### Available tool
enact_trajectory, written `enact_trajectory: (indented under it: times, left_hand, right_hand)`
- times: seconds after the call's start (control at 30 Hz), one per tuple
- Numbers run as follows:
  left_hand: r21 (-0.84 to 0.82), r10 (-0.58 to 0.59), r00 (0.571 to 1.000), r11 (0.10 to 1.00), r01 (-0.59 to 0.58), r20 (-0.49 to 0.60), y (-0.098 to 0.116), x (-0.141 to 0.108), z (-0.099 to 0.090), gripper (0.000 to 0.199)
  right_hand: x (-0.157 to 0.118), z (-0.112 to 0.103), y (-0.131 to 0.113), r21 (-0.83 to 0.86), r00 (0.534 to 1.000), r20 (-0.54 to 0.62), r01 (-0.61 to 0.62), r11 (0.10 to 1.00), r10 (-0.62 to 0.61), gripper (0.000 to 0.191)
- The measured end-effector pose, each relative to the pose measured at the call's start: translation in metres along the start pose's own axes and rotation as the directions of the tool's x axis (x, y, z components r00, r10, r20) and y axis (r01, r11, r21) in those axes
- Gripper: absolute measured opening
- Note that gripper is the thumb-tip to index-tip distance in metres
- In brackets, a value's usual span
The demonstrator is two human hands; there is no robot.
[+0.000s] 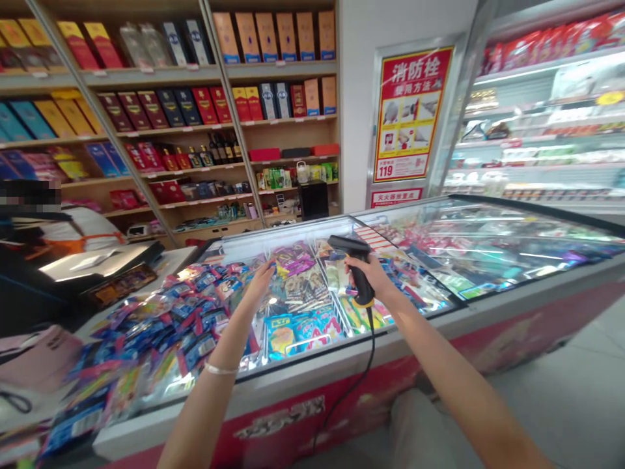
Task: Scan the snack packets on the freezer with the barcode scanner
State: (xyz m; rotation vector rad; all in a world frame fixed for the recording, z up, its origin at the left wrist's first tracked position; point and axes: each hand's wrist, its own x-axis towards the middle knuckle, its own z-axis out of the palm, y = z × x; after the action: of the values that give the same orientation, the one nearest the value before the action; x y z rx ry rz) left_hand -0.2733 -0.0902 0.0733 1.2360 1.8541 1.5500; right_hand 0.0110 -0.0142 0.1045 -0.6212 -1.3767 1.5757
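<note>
Above a long chest freezer with a pale rim and red front panel (303, 378), the right hand (368, 270) grasps a black pistol-shaped handheld scanner with yellow trim (362, 283), its fingers curled around the handle. The scanner is held over the freezer's packed goods, its broad head uppermost and turned toward the left, and a thin black cable (372, 345) drops from the foot of the handle, past the freezer's near edge and down in front of the red panel. The left hand (263, 277) reaches forward beside a heap of shiny purple packets (293, 258), its fingers pointing away from the wearer; a small patch of blue shows by the fingertips, but I cannot tell whether they hold anything. A pale, thin bracelet (221, 370) circles the left forearm near the wrist. To the left of that arm, many small blue-and-red glossy packets (170, 319) lie in a loose pile across the freezer's left end. Between the two forearms, light-blue printed packets (305, 332) lie near the freezer's front edge. At the far left, another person in white and orange clothing (95, 228) is partly visible behind the counter. Beyond the freezer, wooden shelves (283, 68) carry rows of coloured boxes, and a red-and-yellow poster (403, 117) hangs to their right.
</note>
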Motion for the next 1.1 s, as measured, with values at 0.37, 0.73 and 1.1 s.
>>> enact_trajectory:
  times: [0.37, 0.73, 1.1]
  left_hand:
    - [0.301, 0.374, 0.872, 0.832, -0.466, 0.317, 0.051, -0.026, 0.223, 0.050]
    - [0.445, 0.571, 0.768, 0.630, -0.637, 0.291, 0.030, -0.029, 0.237, 0.039]
    - [0.472, 0.545, 0.787, 0.635, -0.612, 0.287, 0.028, -0.038, 0.247, 0.038]
  right_hand:
    - [-0.039, -0.154, 0.021, 0.348, 0.910, -0.361, -0.071, 0.935, 0.203, 0.019]
    - [-0.031, -0.172, 0.044, 0.334, 0.902, -0.402, -0.015, 0.942, 0.157, 0.025]
    - [-0.031, -0.166, 0.045, 0.209, 0.867, -0.469, -0.076, 0.975, 0.168, 0.024]
